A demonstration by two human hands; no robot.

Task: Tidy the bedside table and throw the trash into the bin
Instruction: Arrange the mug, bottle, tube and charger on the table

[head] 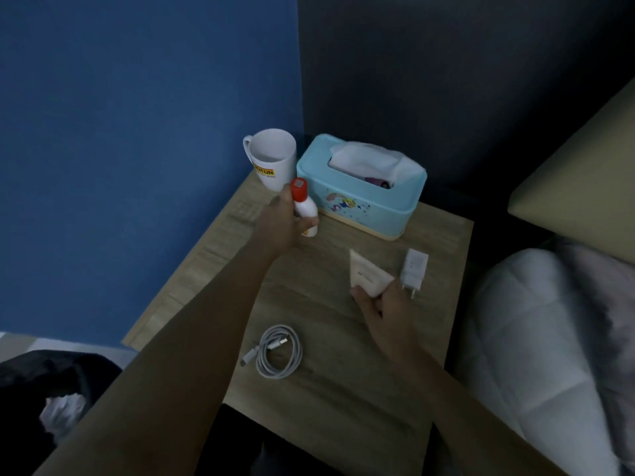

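Table (343, 407) status, all positions taken off the tissue box (360, 201).

- Left hand (278, 218): fingers curled round a white bottle with red cap (304, 207), gripping its body. The bottle is tilted slightly, just in front of the box's left end. Can't tell if its base touches the table.
- Right hand (385, 310): thumb and fingertips pinch the near end of a cream tube (367, 273), which lies in front of the box's right half, apart from it.
- Charger plug (414, 269): flat on the table in front of the box's right end, prongs pointing away from the box.
- Cable (280, 352): coiled, well in front of the box, loose.
- Mug (273, 159): upright, just beside the box's left end. Contact unclear.
- Bin (51, 389): dark and blurred, off the table, far front-left of the box, with something pale and crumpled inside.
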